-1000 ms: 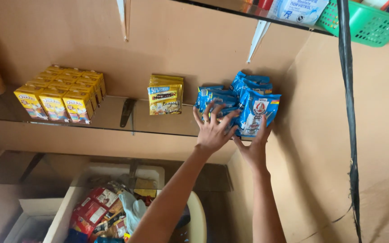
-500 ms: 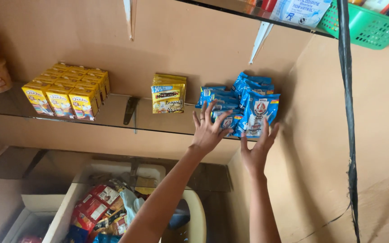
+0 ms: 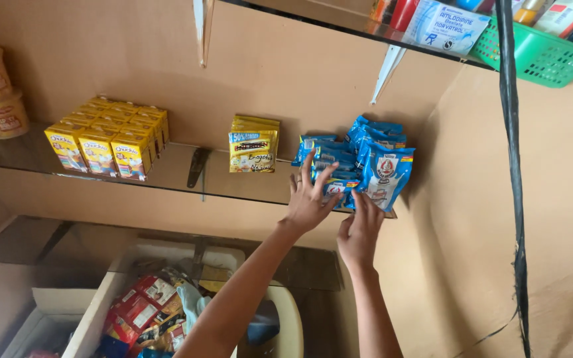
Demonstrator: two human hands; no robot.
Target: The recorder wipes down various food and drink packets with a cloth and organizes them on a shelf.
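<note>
Reaching up to the glass shelf, we have both hands at the stack of blue sachets that sits at the shelf's right end, close to the side wall. Our left hand lies flat against the front of the lower packets with its fingers spread wide and straight, pressing rather than gripping; nothing is closed inside it. Our right hand sits just below and to the right, its fingertips touching the bottom edge of the big front sachet, which stands upright and leans a little outward. That hand is loosely open too, fingers half extended, holding nothing. The sachets are above and in front of both sets of fingers, still resting on the shelf.

Compared with half a second ago, our left hand has stayed on the packets with much the same spread, while our right hand has dropped slightly, so only its fingertips meet the front sachet.

Left of the stack stands a yellow packet, and further left a block of small yellow cartons. Below us a tub of mixed snack wrappers shows
</note>
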